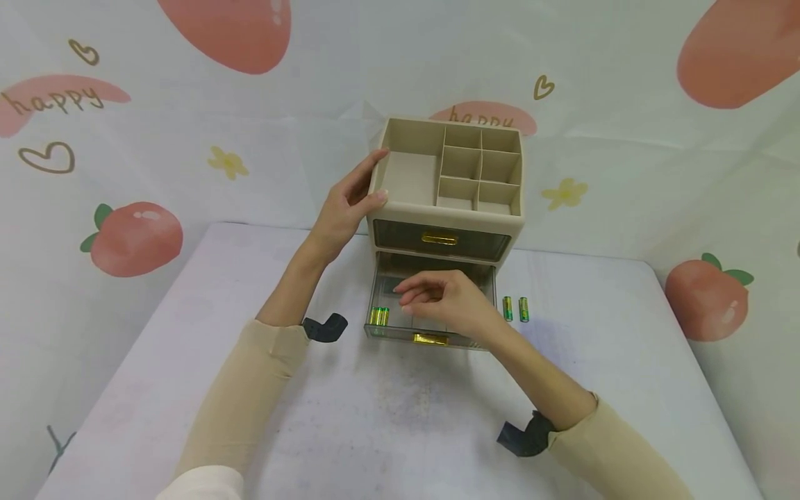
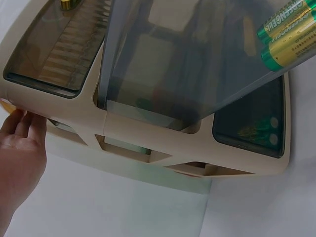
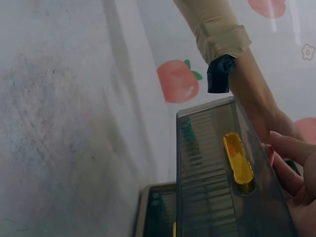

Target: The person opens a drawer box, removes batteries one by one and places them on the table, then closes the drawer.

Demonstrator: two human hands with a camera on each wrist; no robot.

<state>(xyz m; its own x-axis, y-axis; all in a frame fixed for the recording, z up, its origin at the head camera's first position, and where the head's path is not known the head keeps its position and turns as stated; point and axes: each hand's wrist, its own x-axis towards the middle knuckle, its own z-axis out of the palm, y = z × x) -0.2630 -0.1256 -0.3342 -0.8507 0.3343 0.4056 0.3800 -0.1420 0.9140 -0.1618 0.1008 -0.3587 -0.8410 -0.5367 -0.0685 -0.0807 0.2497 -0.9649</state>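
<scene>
A beige desk organizer (image 1: 446,212) stands with its clear middle drawer (image 1: 400,332) pulled out. My left hand (image 1: 346,201) holds the organizer's left side, thumb on the top edge. Above the open drawer, my right hand (image 1: 445,300) has its thumb and fingertips drawn together. In the right wrist view, the small dark green end of a battery (image 3: 292,167) shows between those fingers, mostly hidden. Green-and-gold batteries (image 1: 379,317) lie side by side in the drawer's front left corner; the left wrist view shows batteries (image 2: 289,37) close up through the clear plastic.
Two more batteries (image 1: 515,309) lie on the white tabletop (image 1: 400,423), right of the drawer. The shut upper drawer (image 1: 406,239) has a gold handle, and a shut lower drawer (image 2: 252,121) sits underneath. A patterned cloth (image 1: 300,167) hangs behind.
</scene>
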